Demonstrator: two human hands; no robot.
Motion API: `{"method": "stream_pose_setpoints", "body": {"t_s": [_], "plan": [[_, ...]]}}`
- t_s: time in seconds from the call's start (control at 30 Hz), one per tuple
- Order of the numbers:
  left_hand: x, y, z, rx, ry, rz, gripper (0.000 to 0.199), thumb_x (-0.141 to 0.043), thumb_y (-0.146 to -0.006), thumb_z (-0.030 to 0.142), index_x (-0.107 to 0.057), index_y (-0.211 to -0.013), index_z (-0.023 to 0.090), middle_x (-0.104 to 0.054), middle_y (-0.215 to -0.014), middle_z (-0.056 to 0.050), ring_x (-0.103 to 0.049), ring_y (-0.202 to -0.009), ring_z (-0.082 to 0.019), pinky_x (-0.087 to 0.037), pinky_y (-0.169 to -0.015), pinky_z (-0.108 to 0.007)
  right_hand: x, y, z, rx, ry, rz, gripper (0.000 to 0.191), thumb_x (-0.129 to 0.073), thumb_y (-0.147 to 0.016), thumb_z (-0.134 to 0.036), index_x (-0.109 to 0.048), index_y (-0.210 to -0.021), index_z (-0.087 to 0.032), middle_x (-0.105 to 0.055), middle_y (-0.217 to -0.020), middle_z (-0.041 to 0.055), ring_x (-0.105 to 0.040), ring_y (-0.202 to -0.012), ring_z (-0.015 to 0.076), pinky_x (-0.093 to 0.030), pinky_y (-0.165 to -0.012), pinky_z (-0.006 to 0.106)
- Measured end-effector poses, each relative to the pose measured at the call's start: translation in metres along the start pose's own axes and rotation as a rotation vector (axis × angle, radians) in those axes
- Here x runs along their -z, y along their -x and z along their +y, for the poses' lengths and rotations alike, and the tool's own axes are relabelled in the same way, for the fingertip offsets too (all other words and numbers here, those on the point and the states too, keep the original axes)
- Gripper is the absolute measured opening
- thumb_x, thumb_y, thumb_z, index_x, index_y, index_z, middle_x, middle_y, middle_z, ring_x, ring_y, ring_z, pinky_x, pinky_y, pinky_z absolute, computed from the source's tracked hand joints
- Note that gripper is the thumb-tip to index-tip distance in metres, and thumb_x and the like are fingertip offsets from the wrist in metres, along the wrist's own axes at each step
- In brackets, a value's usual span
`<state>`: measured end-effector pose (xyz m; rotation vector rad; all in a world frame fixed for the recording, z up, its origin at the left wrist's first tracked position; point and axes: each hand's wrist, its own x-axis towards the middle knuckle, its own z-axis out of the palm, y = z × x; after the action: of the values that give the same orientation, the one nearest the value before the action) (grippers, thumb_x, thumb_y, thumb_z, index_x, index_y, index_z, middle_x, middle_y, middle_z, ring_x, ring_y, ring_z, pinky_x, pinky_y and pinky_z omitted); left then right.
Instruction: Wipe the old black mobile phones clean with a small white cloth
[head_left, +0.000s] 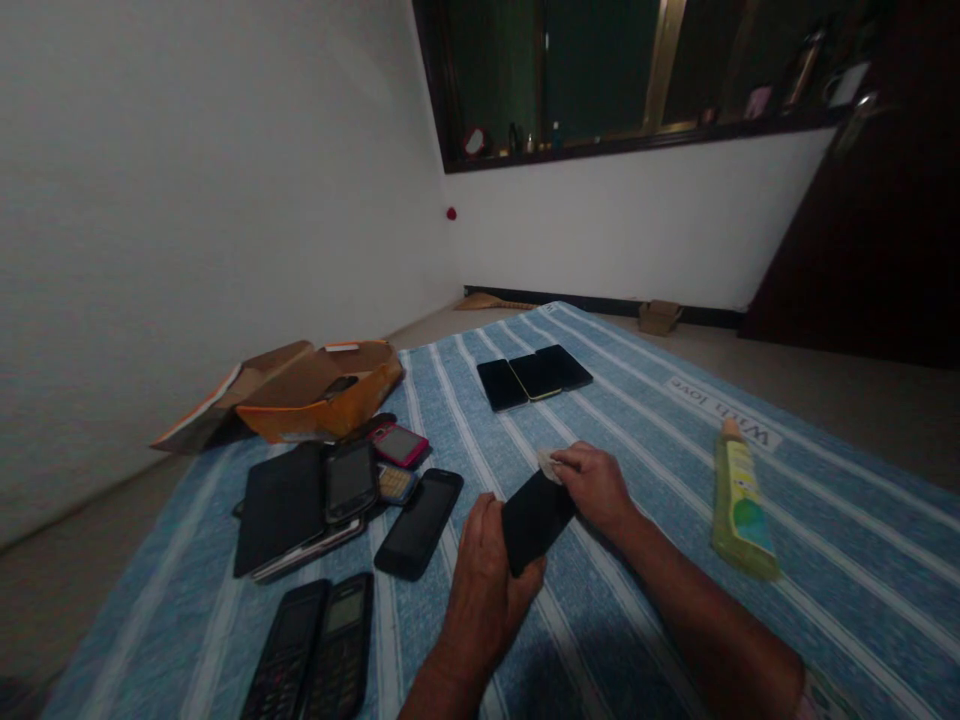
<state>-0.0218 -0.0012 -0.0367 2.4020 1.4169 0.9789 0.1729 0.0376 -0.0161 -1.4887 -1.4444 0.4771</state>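
My left hand [487, 555] is wrapped round the near left side of a black smartphone [536, 522], which is tilted above the striped cloth. My right hand [596, 483] pinches a small whitish wipe [548, 464] against the phone's far corner. To the left of my hands lies another black smartphone [420, 522]. Beyond it a blue keypad phone [395, 483], a pink phone [400, 444] and a dark phone [351, 482] lie close together. Several black phones or tablets [540, 374] are laid side by side farther out.
The blue striped cloth [615, 420] covers the surface. An open orange cardboard box [322, 405] stands at the left, beside a stack of dark flat devices [281, 500]. Two keypad phones [341, 645] lie near the front. A yellow-green bottle [742, 505] lies at the right.
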Motion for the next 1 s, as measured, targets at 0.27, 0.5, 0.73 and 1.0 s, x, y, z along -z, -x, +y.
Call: {"method": "stream_pose_setpoints", "body": {"t_s": [0.27,0.5,0.73,1.0], "plan": [[0.002,0.004,-0.003,-0.021,0.025,-0.041,0.063,-0.06,-0.078,0.024,-0.033,-0.134,0.016,-0.04,-0.144,-0.021,-0.042,-0.134,-0.035,-0.042,-0.105,-0.057,0.014,-0.004,0.006,0.042,0.178,0.208,0.027,-0.051,-0.079,-0.018,-0.077,-0.087,-0.018,-0.069,-0.079,0.0057,-0.062,-0.075,0.0175,-0.047,-0.072,0.029],[0.004,0.003,-0.002,-0.011,0.046,-0.04,0.066,-0.062,-0.078,0.024,-0.031,-0.135,0.017,-0.039,-0.144,-0.021,-0.042,-0.133,-0.036,-0.042,-0.104,-0.057,0.014,-0.004,-0.008,-0.268,-0.286,0.172,0.022,-0.066,-0.067,-0.031,-0.077,-0.08,-0.017,-0.074,-0.081,0.007,-0.066,-0.076,0.0212,-0.05,-0.073,0.033],[0.003,0.004,0.0,-0.013,0.05,-0.03,0.064,-0.06,-0.078,0.021,-0.031,-0.134,0.017,-0.039,-0.144,-0.022,-0.04,-0.134,-0.036,-0.042,-0.105,-0.057,0.016,0.003,-0.023,-0.442,-0.601,0.046,0.034,-0.074,-0.061,-0.04,-0.077,-0.08,-0.011,-0.072,-0.07,0.0067,-0.063,-0.061,0.0179,-0.046,-0.058,0.028],[-0.002,0.005,-0.003,-0.021,0.034,-0.009,0.063,-0.06,-0.078,0.021,-0.032,-0.134,0.017,-0.04,-0.143,-0.022,-0.042,-0.134,-0.035,-0.043,-0.104,-0.058,0.011,0.003,-0.009,-0.305,-0.352,0.035,0.027,-0.067,-0.069,-0.035,-0.077,-0.084,-0.015,-0.073,-0.075,0.006,-0.065,-0.07,0.0209,-0.048,-0.066,0.031]]}}
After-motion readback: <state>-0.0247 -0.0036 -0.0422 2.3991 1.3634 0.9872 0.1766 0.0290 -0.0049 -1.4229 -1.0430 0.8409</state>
